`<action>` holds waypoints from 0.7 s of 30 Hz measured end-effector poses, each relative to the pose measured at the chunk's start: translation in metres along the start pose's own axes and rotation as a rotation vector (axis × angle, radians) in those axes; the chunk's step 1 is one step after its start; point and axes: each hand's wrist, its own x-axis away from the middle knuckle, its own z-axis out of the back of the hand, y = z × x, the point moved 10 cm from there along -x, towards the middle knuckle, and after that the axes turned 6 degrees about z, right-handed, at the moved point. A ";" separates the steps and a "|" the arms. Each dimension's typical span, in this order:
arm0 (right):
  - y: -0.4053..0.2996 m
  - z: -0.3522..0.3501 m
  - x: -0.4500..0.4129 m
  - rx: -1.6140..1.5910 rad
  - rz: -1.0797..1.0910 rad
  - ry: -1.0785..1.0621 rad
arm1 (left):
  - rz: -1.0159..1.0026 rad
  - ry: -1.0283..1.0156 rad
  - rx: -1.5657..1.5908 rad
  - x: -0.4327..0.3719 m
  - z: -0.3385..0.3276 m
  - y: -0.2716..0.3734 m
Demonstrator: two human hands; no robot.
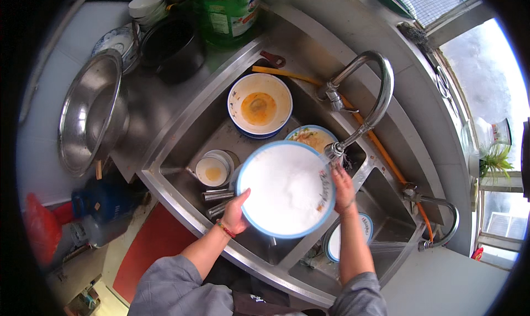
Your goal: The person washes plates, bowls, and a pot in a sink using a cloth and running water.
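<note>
Both of my hands hold a large white bowl with a light blue rim (285,191) over a steel double sink. My left hand (237,214) grips its lower left edge, the thumb over the rim. My right hand (343,187) holds its right edge, just below the spout of a chrome faucet (383,96). White foam or cloudy water seems to fill the bowl. Behind it in the sink stand a bowl with orange residue (258,104) and a blue-rimmed dish with food scraps (312,137). Small stacked bowls (212,171) sit to the left.
Blue-rimmed dishes (334,243) lie in the right basin, near a second faucet (449,216) with water running. On the left counter are a steel basin (89,113), a dark pot (169,46) and a green plastic jug (225,15). An orange hose (383,148) runs behind the sink.
</note>
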 end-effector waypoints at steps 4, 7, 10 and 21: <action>-0.059 -0.036 0.044 0.297 0.125 -0.154 | 0.054 0.006 -0.014 -0.037 0.019 -0.029; -0.077 -0.027 0.094 0.615 0.327 -0.011 | -0.204 0.112 -0.403 -0.074 0.011 -0.020; -0.082 -0.057 0.127 0.774 0.328 0.085 | -0.786 0.416 -1.245 -0.078 -0.037 -0.003; -0.011 -0.184 0.123 1.512 0.820 -0.666 | -0.024 -0.185 0.214 -0.057 -0.021 -0.033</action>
